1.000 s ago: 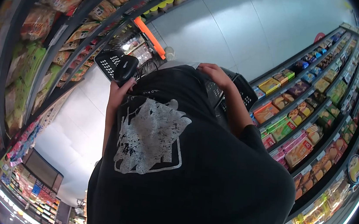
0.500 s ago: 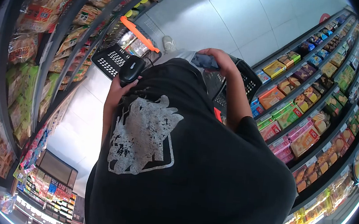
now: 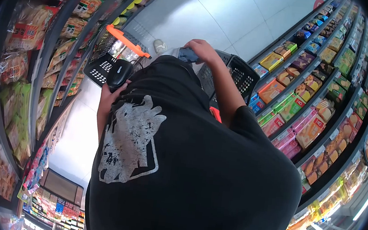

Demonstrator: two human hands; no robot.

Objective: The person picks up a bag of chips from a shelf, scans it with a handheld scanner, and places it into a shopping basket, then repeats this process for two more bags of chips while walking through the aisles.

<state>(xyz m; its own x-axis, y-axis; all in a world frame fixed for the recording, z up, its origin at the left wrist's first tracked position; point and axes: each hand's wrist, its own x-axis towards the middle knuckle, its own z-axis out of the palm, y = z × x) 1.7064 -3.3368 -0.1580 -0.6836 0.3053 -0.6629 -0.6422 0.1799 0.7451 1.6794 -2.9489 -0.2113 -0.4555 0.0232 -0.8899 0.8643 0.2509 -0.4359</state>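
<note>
My left hand (image 3: 109, 94) is closed around a black rounded device (image 3: 119, 73) with small white lettering; a cable seems to run from it. Just beyond it is a black perforated shopping basket (image 3: 98, 66) with an orange handle (image 3: 128, 41) and packaged goods inside. My right hand (image 3: 201, 51) is in front of my waist, fingers curled over a dark, flat blue-grey thing (image 3: 187, 55) whose kind I cannot make out. Beside my right forearm stands another black basket (image 3: 243, 75), partly hidden by the arm.
Shelves of bagged snacks (image 3: 29, 27) rise close on the left. Boxed biscuits (image 3: 271, 92) line the shelves on the right. Pale floor tiles (image 3: 212, 12) run between them, with a light shoe (image 3: 159, 46) beyond my waist. More stocked shelves (image 3: 59, 209) show at lower left.
The view has shifted, so hands and baskets appear further left. My right hand has moved slightly and covers more of the flat thing. The left hand keeps its hold.
</note>
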